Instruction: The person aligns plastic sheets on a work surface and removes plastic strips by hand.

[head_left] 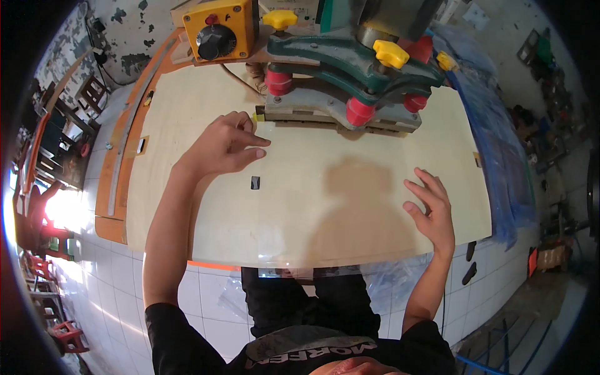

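Dark and flat, a small piece (255, 182) lies on the pale counter (159, 134) just to the near side of our left hand (266, 148), apart from the thumb. That hand reaches across with thumb and index finger stretched out, a narrow gap between their tips, and we see nothing pinched there. Our right hand (414, 194) is raised well to the right of the piece, its fingers loosely spread and holding nothing we can make out. Just beyond the left hand sits the green press (350, 59), its metal bar (325, 119) ending near the knuckles; farther beyond is the yellow control box (219, 40). A clear sheet (287, 257) seems to lie between our hands, its near edge at the counter's front, though its full outline is hard to tell. We judge the dark piece light and thin — best pinched by opposite edges with fingertips. The sheet looks thin, limp and slippery, likely to crease or cling — so we would hold it by its edges or corners, one hand to each side.
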Demonstrator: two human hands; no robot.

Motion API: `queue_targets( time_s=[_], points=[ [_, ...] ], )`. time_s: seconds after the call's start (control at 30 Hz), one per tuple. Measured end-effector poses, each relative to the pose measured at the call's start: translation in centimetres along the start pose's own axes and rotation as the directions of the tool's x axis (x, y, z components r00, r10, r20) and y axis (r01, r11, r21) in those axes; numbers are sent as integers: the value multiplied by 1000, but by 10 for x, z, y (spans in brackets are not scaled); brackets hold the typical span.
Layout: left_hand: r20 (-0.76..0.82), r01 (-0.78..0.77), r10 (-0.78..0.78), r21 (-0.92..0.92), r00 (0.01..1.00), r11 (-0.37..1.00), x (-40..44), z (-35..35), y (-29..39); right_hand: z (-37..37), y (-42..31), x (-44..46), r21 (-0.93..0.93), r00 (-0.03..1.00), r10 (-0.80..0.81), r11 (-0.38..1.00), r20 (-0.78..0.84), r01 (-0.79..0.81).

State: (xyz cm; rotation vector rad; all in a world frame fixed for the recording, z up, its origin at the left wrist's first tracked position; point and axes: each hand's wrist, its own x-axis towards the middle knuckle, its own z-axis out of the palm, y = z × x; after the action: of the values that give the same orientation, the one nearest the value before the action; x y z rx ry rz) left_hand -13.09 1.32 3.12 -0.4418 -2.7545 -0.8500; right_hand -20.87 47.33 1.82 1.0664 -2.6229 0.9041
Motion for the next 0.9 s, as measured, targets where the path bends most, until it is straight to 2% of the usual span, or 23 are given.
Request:
queue_targets(
  time_s=[0.17, 0.4, 0.47, 0.8, 0.9],
  points=[
    [16, 37, -36, -35, 999, 999, 0, -2, 2, -1, -1, -1, -29, 1000, -1, 1000, -1, 1],
    [18, 0, 0, -7, 1000, 1000, 0, -1, 7, -1, -2, -4, -14, 999, -24, 1000, -35, 23],
    [-2, -26, 26, 3, 1000, 1000, 3, -2, 5, -3, 0, -2, -67, 1000, -27, 997, -3, 26],
    [5, 63, -62, -50, 998, 997, 0, 5, 8, -1, 2, -2, -68, 999, -42, 997, -2, 42],
    [8, 67, -67, -21, 998, 998, 1, 6, 6, 0, 1, -2, -131, 999, -51, 990, -5, 50]
  ],
)
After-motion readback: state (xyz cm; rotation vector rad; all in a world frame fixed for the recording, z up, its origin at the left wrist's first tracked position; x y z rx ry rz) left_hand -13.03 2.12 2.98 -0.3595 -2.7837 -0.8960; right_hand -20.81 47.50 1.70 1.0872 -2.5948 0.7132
